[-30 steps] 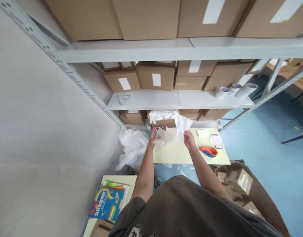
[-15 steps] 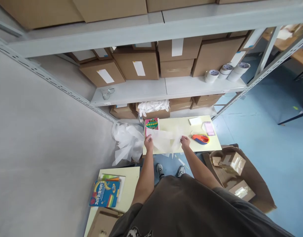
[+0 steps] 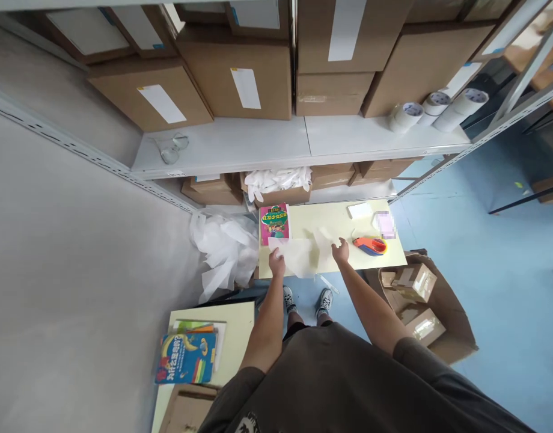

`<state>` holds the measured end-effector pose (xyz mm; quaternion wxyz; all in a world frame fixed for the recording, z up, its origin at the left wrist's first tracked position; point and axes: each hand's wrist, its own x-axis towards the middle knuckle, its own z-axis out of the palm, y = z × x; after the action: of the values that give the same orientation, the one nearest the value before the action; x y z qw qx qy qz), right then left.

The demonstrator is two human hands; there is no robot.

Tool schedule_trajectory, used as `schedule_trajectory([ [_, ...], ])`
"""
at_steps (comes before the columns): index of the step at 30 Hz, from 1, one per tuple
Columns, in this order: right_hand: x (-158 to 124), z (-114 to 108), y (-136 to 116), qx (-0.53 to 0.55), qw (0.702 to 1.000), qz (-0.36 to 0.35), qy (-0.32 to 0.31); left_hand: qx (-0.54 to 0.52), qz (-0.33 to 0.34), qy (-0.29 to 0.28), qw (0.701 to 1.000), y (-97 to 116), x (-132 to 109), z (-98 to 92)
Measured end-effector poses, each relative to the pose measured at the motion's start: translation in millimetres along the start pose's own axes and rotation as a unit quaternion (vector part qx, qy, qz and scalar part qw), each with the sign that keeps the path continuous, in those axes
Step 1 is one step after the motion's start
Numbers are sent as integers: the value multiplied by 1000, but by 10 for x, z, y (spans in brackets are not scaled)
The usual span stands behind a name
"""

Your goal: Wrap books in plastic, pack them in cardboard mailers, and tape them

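My left hand (image 3: 277, 263) is closed on the edge of a thin, translucent white sheet (image 3: 297, 255) above the pale yellow table (image 3: 344, 224). Beside it, another thin white piece (image 3: 322, 242) stands near the fingers of my right hand (image 3: 341, 251). That hand has its thumb and forefinger apart and appears to hold nothing. Behind the left hand lies a pink and green book (image 3: 275, 224), its lower edge partly covered by the sheet. An orange and blue tape cutter (image 3: 370, 245) lies just right of my right hand.
A small white block (image 3: 360, 210) and a pinkish stack (image 3: 385, 224) are at the table's right. Crumpled white sheeting (image 3: 226, 246) hangs at the left. Shelves (image 3: 240, 141) with cartons and tape rolls (image 3: 406, 116) rise behind. A large carton (image 3: 457, 325) stands right; books (image 3: 186, 358) lie lower left.
The view has tilted down, showing more of the pink book. My right hand's fingers have parted from the white piece they were pinching. My left hand still holds its sheet.
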<state>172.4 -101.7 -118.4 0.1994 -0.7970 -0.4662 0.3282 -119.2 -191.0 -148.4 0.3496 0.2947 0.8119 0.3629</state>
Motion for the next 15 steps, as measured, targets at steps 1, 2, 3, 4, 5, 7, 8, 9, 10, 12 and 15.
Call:
schedule_trajectory([
  [1, -10, 54, -6, -20, 999, -39, -6, 5, -2, 4, 1000, -30, 2, 30],
  [2, -23, 114, -14, -36, 996, -80, -15, 8, -1, 1, 1000, -57, 1, 55],
  [3, -35, 180, -25, -50, 992, -114, -27, 11, 2, -9, 1000, -83, -6, 73],
  [4, -41, 251, -39, -64, 988, -138, -40, 14, 8, -25, 1000, -109, -16, 84],
  [5, -37, 324, -56, -77, 984, -149, -54, 20, 16, -42, 999, -136, -30, 88],
  [7, 6, 469, -95, -99, 982, -138, -84, 47, 31, -74, 996, -184, -66, 75],
  [8, 44, 534, -117, -106, 982, -125, -94, 67, 35, -85, 994, -203, -83, 61],
  [9, 89, 591, -141, -107, 984, -108, -97, 89, 36, -93, 991, -215, -98, 43],
  [10, 137, 635, -165, -99, 986, -91, -96, 109, 34, -99, 989, -219, -110, 21],
  [12, 225, 677, -211, -45, 994, -48, -90, 136, 32, -102, 985, -202, -118, -32],
  [15, 273, 601, -247, 162, 982, 17, -100, 126, 67, -88, 986, -145, -105, -141],
])
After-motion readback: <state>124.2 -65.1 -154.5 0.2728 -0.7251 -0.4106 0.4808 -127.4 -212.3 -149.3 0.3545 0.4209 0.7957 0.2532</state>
